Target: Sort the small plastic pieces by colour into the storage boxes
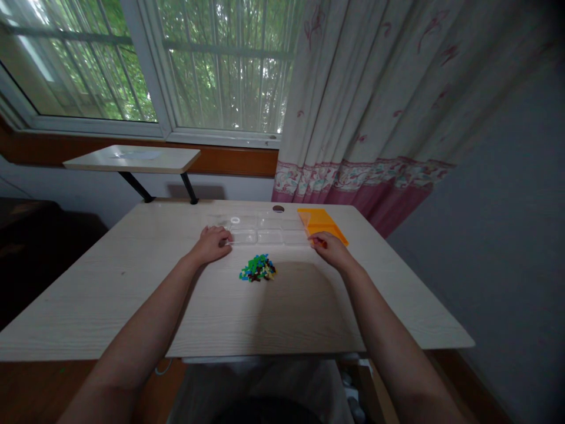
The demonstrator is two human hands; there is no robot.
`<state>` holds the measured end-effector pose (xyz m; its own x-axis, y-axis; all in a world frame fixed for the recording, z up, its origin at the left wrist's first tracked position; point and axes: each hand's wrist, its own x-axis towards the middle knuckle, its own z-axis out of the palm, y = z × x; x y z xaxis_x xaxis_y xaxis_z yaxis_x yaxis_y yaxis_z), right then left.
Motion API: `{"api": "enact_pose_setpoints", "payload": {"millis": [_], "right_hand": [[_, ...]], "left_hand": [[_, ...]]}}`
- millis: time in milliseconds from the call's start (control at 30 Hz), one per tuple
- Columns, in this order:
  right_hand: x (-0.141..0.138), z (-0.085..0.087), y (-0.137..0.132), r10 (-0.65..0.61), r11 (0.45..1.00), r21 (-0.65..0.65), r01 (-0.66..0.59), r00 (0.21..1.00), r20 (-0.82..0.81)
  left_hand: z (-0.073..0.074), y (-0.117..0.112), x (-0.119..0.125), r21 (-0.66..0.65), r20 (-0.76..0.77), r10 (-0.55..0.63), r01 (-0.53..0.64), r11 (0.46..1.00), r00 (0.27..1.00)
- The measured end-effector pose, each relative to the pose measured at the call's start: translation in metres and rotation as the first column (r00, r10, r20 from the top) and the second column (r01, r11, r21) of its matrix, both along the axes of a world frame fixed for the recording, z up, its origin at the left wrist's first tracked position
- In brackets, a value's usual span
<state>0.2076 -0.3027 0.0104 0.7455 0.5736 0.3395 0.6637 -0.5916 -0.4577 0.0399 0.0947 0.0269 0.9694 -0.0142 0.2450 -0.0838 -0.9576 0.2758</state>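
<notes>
A clear plastic compartment tray (270, 237) lies flat toward the back of the table. My left hand (212, 242) grips its left end, fingers curled at the edge. At the opposite end my right hand (330, 247) closes thumb and fingers on the tray's near right corner. Right behind that hand, an orange board (324, 222) lies on the tabletop, partly under or beside the tray's right end. In front of the tray sits a loose heap of small plastic pieces (258, 268) in green, blue, dark brown and yellowish colours. Neither hand touches the heap.
The pale wooden table (212, 321) has a round cable hole (278, 208) near its back edge. A small raised shelf (132, 158) on black legs stands at the back left. Beyond are a barred window and a flowered curtain (353, 118).
</notes>
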Motion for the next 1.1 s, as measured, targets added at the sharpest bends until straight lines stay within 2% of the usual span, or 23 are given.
{"api": "enact_pose_setpoints", "payload": {"millis": [200,400,600,733,833,900,967,1033,1100], "right_hand": [[0.001,-0.001,-0.002,-0.018,1.000,0.001,0.018,1.000,-0.021],[0.001,0.003,-0.005,0.009,0.998,-0.065,-0.008,1.000,0.009],[-0.004,0.006,-0.005,0.001,0.998,-0.070,-0.002,1.000,-0.003],[-0.011,0.016,-0.004,-0.056,0.995,-0.079,0.064,0.992,0.110],[-0.022,0.031,0.005,-0.119,0.993,0.024,0.117,0.968,0.219],[-0.033,0.038,0.018,-0.033,0.996,0.090,0.012,0.972,0.232],[-0.047,0.038,0.037,0.112,0.982,0.125,-0.140,0.972,0.208],[-0.063,0.030,0.059,0.291,0.942,0.122,-0.314,0.940,0.176],[-0.077,0.017,0.079,0.431,0.884,0.125,-0.450,0.889,0.155]], "left_hand": [[-0.002,-0.003,0.001,0.013,0.027,-0.016,0.015,1.000,1.000],[-0.005,-0.003,0.003,0.012,0.037,-0.038,0.038,0.999,0.999],[-0.001,-0.006,0.001,0.027,0.012,-0.022,0.022,0.999,1.000],[0.005,-0.008,-0.004,0.065,0.022,-0.013,0.011,0.998,1.000],[0.018,-0.010,-0.009,0.101,0.143,0.012,-0.027,0.995,0.990],[0.032,-0.014,-0.011,0.092,0.241,0.021,-0.045,0.995,0.970],[0.046,-0.024,-0.013,0.054,0.262,-0.023,0.009,0.998,0.965],[0.055,-0.038,-0.014,-0.002,0.181,-0.147,0.150,0.989,0.972],[0.052,-0.054,-0.017,-0.059,0.047,-0.324,0.326,0.943,0.945]]}}
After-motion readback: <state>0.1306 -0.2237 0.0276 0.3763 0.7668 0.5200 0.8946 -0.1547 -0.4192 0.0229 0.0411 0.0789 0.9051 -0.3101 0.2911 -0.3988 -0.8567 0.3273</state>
